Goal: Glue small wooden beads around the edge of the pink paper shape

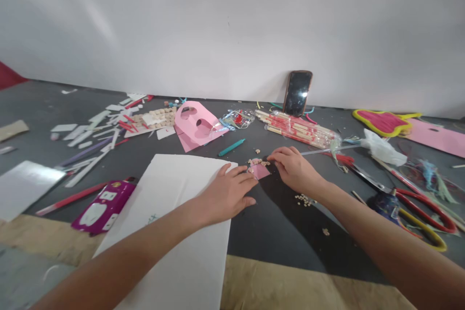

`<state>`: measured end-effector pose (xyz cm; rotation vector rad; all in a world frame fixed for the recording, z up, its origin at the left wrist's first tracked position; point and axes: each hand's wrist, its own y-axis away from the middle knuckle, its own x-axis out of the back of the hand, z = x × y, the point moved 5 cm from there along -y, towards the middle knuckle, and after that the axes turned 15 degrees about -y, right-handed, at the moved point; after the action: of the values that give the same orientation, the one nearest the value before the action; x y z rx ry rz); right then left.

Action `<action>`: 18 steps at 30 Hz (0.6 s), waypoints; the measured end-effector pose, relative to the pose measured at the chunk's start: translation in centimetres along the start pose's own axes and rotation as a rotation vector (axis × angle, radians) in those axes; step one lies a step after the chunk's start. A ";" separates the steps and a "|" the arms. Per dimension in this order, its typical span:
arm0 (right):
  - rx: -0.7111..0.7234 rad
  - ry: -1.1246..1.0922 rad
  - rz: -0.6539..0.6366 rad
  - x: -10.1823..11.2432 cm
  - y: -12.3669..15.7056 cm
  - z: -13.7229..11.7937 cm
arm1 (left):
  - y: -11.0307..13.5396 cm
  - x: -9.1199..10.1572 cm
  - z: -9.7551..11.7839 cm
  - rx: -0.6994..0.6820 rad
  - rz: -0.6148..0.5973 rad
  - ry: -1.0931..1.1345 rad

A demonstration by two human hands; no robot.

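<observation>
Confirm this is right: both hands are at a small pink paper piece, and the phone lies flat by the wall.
Not quite. In the head view the phone stands propped against the wall, not flat. The left hand and right hand are indeed at the small pink paper piece.

Near of the left hand (227, 193) and right hand (296, 169), the dark mat (283, 237) lies open, a wide lane in, with only loose beads (304, 199) at its right edge. Left, the white sheet (174, 242) lies flat and low. Right is crowded: scissors (417, 208) and tangled cords (432, 179). Far side, a teal pen (231, 147) and a packet of sticks (298, 130) bar the way to the wall (232, 24).
</observation>
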<state>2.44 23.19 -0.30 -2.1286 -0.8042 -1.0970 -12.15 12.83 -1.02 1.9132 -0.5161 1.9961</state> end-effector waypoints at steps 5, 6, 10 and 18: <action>0.060 -0.022 -0.012 -0.7 -0.5 -0.8 | -0.1 -0.3 -0.2 -0.002 -0.002 0.024; 0.074 -0.025 -0.017 -0.9 -0.6 -1.0 | -0.1 -0.4 -0.2 -0.001 -0.004 0.024; 0.096 -0.028 -0.019 -1.7 -0.8 -1.3 | 0.0 -0.6 -0.2 -0.007 -0.010 0.015; 0.045 -0.042 0.038 -0.8 -1.5 0.1 | -0.3 0.8 -1.5 0.072 0.026 0.085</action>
<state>0.97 24.05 -0.67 -2.1266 -0.7969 -1.0088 -13.32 13.81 -0.29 1.8618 -0.4553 2.1299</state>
